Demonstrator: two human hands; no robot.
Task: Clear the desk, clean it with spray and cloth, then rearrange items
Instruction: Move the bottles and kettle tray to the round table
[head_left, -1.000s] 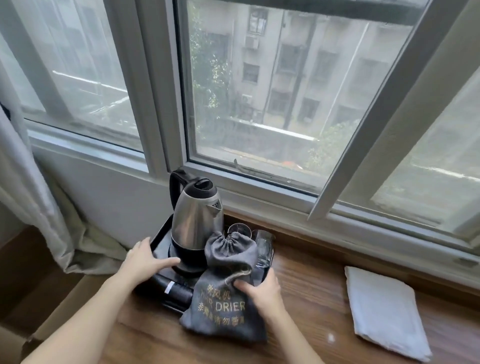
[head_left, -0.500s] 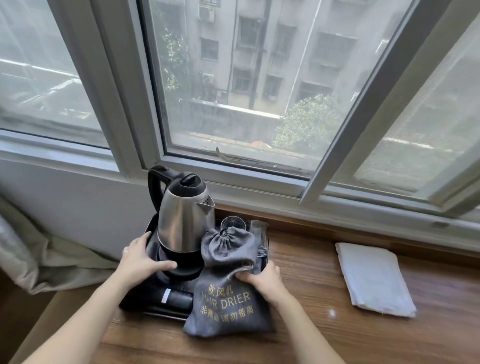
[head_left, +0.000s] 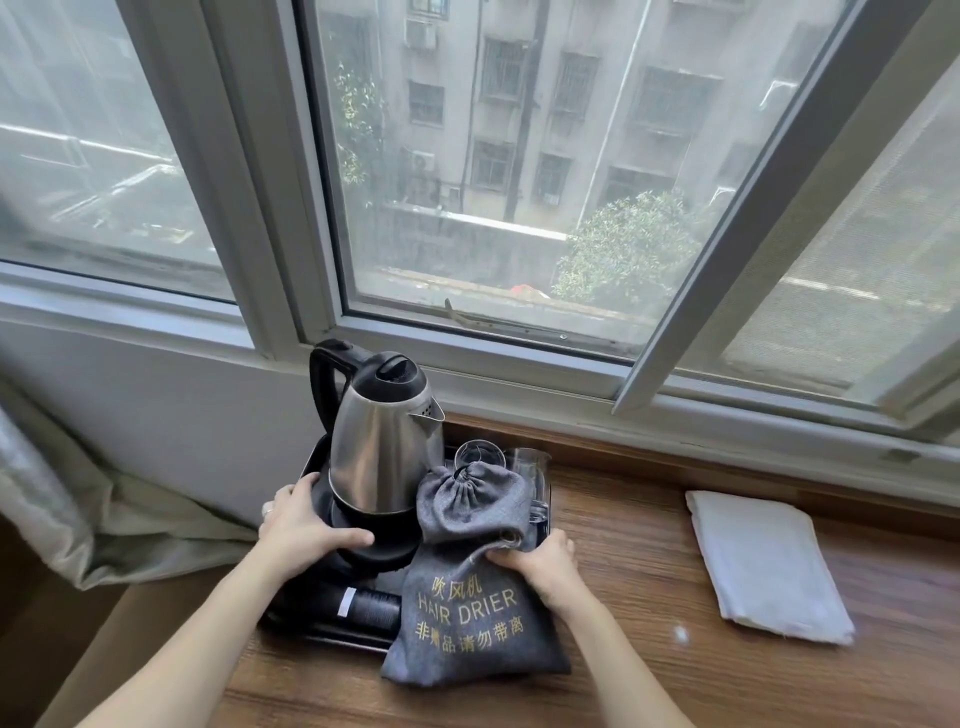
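- The black tray (head_left: 311, 465) sits at lower centre of the frame on the wooden desk (head_left: 649, 597), loaded with a steel electric kettle (head_left: 382, 452), two clear glasses (head_left: 524, 467) and a dark bottle (head_left: 363, 605) lying on its side; lifted unevenly, I judge the tall kettle could slide off its base or tip toward the glasses.
- The grey hair drier bag (head_left: 467, 597) lies half on the tray and half on the desk; if the tray moves alone, the bag may drag, or knock the glasses just behind it.
- Left hand (head_left: 306, 527): at the tray's left edge, fingers curled over the rim and thumb stretched onto the kettle's black base.
- Right hand (head_left: 540, 564): fingers curled, pinching the bag's cloth at the tray's right side; whether it also grips the tray rim beneath, I cannot tell.
- The folded white cloth (head_left: 763, 566) lies well apart at right on the desk, untouched.
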